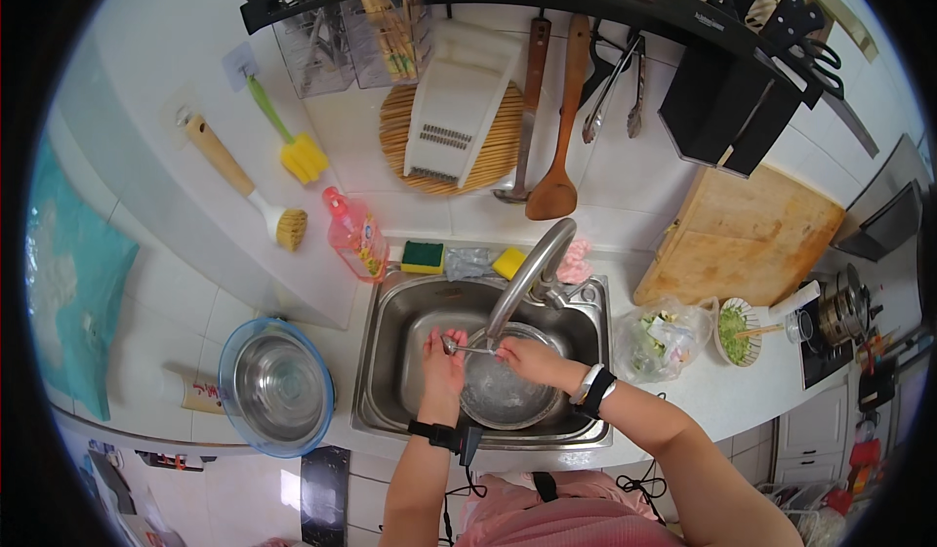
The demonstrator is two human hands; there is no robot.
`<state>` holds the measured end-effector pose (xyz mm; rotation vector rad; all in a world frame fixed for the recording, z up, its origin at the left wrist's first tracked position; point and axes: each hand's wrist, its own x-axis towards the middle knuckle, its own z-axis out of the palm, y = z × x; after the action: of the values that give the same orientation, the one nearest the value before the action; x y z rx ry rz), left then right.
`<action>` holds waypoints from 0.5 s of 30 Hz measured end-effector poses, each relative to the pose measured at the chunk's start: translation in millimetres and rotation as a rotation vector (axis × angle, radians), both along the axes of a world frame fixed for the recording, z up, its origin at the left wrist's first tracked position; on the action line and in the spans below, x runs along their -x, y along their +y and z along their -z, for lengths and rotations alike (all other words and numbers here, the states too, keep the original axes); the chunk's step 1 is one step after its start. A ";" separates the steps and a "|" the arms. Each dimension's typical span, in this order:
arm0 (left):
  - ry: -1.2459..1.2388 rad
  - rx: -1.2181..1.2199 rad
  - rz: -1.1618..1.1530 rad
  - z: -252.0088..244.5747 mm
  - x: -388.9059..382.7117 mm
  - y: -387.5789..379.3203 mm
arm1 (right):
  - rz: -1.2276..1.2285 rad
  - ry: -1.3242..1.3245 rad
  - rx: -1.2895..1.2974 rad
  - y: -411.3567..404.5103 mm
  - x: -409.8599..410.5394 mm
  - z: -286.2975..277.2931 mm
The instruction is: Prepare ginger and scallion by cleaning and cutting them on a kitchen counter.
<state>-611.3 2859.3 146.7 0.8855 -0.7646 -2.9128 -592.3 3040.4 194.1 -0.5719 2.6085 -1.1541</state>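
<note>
A metal spoon (474, 349) lies crosswise under the spout of the steel faucet (531, 269), above the sink. Its handle end is pinched in the fingers of my right hand (531, 360). Around the spoon's bowl, at its left end, curl the fingers of my left hand (443, 371). Below both hands, a round metal basin (509, 397) with water in it sits in the right part of the stainless steel sink (395, 393). My right hand is over the basin, while my left hand is at its left rim.
Left of the sink stand a blue-rimmed bowl (241, 441) and a pink soap bottle (355, 236). Sponges (422, 257) line the back ledge. To the right are a plastic bag of scraps (659, 342), a bowl of shredded greens (736, 331) and a wooden cutting board (747, 232). Utensils hang above.
</note>
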 end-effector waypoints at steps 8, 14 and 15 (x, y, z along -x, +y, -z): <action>0.092 -0.096 0.075 1.9 -14.1 31.1 | -0.002 -0.029 -0.062 -18.1 3.2 3.2; -0.026 0.031 0.107 -14.2 -19.6 33.9 | 0.108 -0.200 -0.108 -36.4 13.1 -2.2; -0.058 0.055 0.105 -18.1 -21.6 33.4 | 0.125 -0.283 -0.143 -37.9 14.8 2.0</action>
<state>-589.8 2892.7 164.8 0.9567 -0.9178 -2.9507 -607.1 3002.4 192.1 -0.2017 2.4816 -0.9907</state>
